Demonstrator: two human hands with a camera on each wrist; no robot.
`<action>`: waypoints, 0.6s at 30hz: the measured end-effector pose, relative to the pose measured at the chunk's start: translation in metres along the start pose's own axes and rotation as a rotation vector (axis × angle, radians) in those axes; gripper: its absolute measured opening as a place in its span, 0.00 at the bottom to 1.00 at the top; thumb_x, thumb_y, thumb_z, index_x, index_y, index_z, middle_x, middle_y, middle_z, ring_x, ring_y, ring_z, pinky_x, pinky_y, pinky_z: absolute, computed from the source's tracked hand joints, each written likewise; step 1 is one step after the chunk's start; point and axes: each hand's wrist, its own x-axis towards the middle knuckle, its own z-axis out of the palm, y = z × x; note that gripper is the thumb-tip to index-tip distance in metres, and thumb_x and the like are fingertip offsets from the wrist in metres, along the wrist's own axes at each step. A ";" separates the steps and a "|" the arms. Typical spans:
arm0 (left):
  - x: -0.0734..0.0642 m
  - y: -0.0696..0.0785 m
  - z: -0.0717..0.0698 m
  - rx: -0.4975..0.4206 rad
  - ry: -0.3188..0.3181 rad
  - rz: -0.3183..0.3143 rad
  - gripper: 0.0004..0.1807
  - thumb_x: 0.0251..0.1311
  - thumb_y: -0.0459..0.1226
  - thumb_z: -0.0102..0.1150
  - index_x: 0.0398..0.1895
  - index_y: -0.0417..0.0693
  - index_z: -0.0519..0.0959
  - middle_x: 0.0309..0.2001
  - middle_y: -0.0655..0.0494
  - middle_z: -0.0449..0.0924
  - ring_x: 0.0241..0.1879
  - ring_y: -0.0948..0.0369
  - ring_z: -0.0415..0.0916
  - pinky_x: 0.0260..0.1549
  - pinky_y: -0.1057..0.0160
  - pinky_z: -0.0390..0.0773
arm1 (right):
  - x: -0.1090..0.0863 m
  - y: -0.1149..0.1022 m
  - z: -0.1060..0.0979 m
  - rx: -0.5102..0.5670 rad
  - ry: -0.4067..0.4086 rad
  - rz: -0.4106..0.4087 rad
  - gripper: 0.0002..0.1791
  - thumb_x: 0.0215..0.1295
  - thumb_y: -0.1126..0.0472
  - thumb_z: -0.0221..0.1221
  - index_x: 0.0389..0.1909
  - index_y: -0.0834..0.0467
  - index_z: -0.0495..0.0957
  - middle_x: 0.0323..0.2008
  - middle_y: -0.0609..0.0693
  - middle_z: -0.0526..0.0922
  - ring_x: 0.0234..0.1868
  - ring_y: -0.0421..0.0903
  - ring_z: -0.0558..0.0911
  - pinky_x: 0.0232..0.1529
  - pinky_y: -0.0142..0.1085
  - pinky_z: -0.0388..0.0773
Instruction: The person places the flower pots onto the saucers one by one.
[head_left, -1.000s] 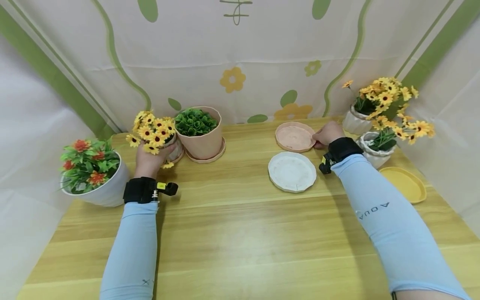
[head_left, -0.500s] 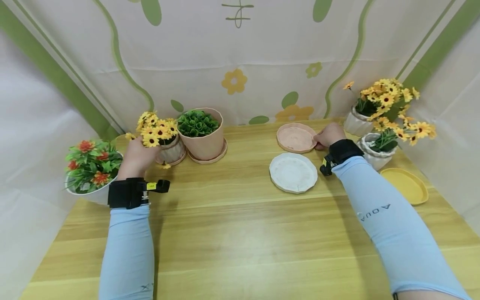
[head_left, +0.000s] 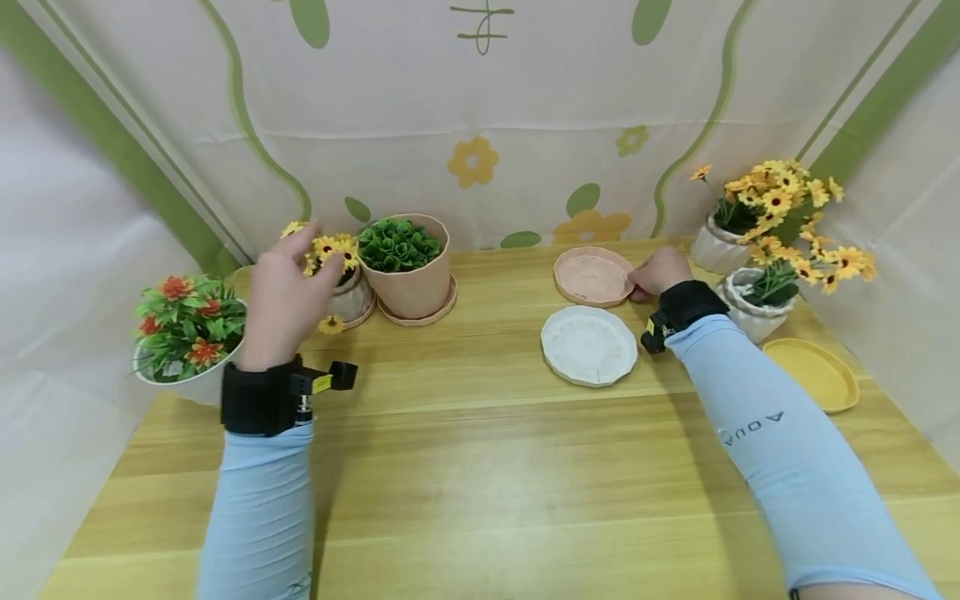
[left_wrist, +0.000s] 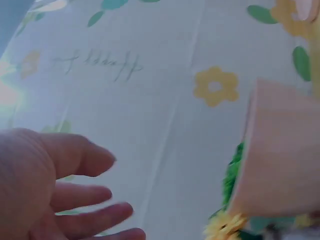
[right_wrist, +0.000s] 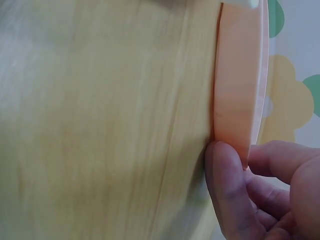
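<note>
My left hand (head_left: 285, 300) is raised in front of a small pot of yellow flowers (head_left: 347, 302), partly covering it in the head view. Its fingers are spread and hold nothing; the left wrist view also shows the loose fingers (left_wrist: 92, 217) apart from any pot. The flowerpot stands on a pink saucer beside a taller pink pot (head_left: 420, 279) of green leaves. At the back right, my right hand (head_left: 660, 271) pinches the rim of a round pink saucer (head_left: 592, 275) between thumb and fingers. That saucer (right_wrist: 237, 80) lies on the table in the right wrist view.
A white saucer (head_left: 588, 346) lies just in front of the pink one. Two pots of yellow flowers (head_left: 753, 307) stand at the right, with a yellow saucer (head_left: 813, 375) near them. A white pot of red flowers (head_left: 191, 333) is at the far left. A patterned cloth (head_left: 555, 92) hangs behind.
My left hand has come off the small pot of yellow flowers and lifted, its fingers spreading. My right hand keeps its pinch on the pink saucer, which stays in place.
</note>
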 end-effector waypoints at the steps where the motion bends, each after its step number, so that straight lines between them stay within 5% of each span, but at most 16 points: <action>1: 0.001 0.001 0.007 -0.012 0.017 0.036 0.29 0.72 0.45 0.52 0.72 0.46 0.66 0.70 0.46 0.66 0.57 0.46 0.75 0.37 0.58 0.79 | -0.001 0.000 0.000 0.002 0.000 0.002 0.17 0.65 0.61 0.57 0.43 0.72 0.84 0.17 0.51 0.84 0.20 0.40 0.82 0.32 0.32 0.72; 2: 0.003 0.002 0.015 -0.027 0.036 0.062 0.26 0.72 0.44 0.54 0.69 0.44 0.71 0.66 0.45 0.71 0.62 0.45 0.71 0.44 0.56 0.78 | -0.001 -0.001 0.000 0.005 0.000 0.002 0.17 0.65 0.61 0.57 0.43 0.72 0.84 0.17 0.51 0.84 0.20 0.40 0.81 0.32 0.32 0.72; 4: 0.007 0.002 0.030 -0.042 0.083 0.083 0.20 0.71 0.42 0.56 0.60 0.40 0.79 0.56 0.43 0.80 0.52 0.48 0.77 0.51 0.52 0.76 | -0.002 -0.002 0.000 -0.003 0.004 -0.004 0.17 0.64 0.61 0.57 0.43 0.72 0.84 0.16 0.51 0.84 0.20 0.40 0.81 0.32 0.31 0.71; 7: 0.010 -0.001 0.049 -0.069 0.115 0.021 0.19 0.72 0.45 0.54 0.47 0.37 0.83 0.40 0.43 0.82 0.38 0.52 0.76 0.38 0.56 0.74 | -0.002 -0.002 0.001 0.005 0.006 0.000 0.17 0.65 0.61 0.57 0.44 0.72 0.84 0.16 0.51 0.84 0.20 0.40 0.81 0.31 0.31 0.71; 12: 0.010 -0.016 0.069 -0.139 -0.023 -0.168 0.24 0.74 0.52 0.46 0.37 0.37 0.71 0.29 0.47 0.68 0.26 0.54 0.65 0.27 0.59 0.66 | -0.001 -0.001 0.002 0.011 0.008 0.001 0.17 0.65 0.61 0.57 0.44 0.72 0.84 0.16 0.51 0.84 0.18 0.39 0.81 0.29 0.29 0.71; 15: 0.011 -0.022 0.077 -0.253 -0.122 -0.282 0.25 0.75 0.54 0.41 0.47 0.38 0.62 0.40 0.42 0.63 0.38 0.50 0.67 0.38 0.57 0.69 | 0.000 -0.001 0.002 0.003 0.010 -0.004 0.17 0.65 0.61 0.57 0.44 0.72 0.84 0.16 0.50 0.83 0.18 0.38 0.80 0.28 0.29 0.70; 18: 0.013 -0.024 0.085 -0.383 -0.171 -0.389 0.36 0.75 0.57 0.37 0.66 0.35 0.50 0.62 0.33 0.53 0.63 0.47 0.60 0.59 0.55 0.65 | -0.002 -0.002 0.003 -0.004 0.012 -0.010 0.17 0.64 0.61 0.57 0.44 0.72 0.84 0.16 0.50 0.84 0.19 0.39 0.81 0.30 0.30 0.71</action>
